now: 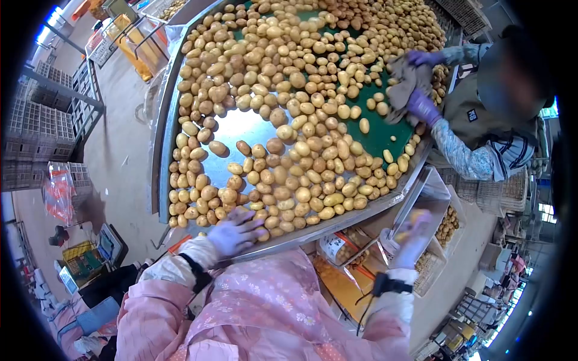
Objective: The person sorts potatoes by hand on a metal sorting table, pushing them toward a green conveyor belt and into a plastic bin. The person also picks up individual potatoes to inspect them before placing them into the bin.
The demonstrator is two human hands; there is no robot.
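Note:
My left hand (235, 233), in a purple glove, rests at the near edge of a metal sorting table (241, 123). Its fingers are spread over potatoes (301, 194) along the rim, touching some of them. Beyond the table's near right edge, my right hand (410, 243) is over a chute and crates, also gloved. Motion smears it, but its fingers look curled around a yellowish potato (416, 216). Many more potatoes cover the table, heaped thickest at the far side.
Across at the right, a co-worker's purple-gloved hands (424, 107) hold a grey cloth (406, 84) over the green surface (376, 132). Below the near edge are a metal chute (424, 192), a crate of potatoes (447, 227) and a labelled bucket (332, 245). Stacked crates (39, 126) stand left.

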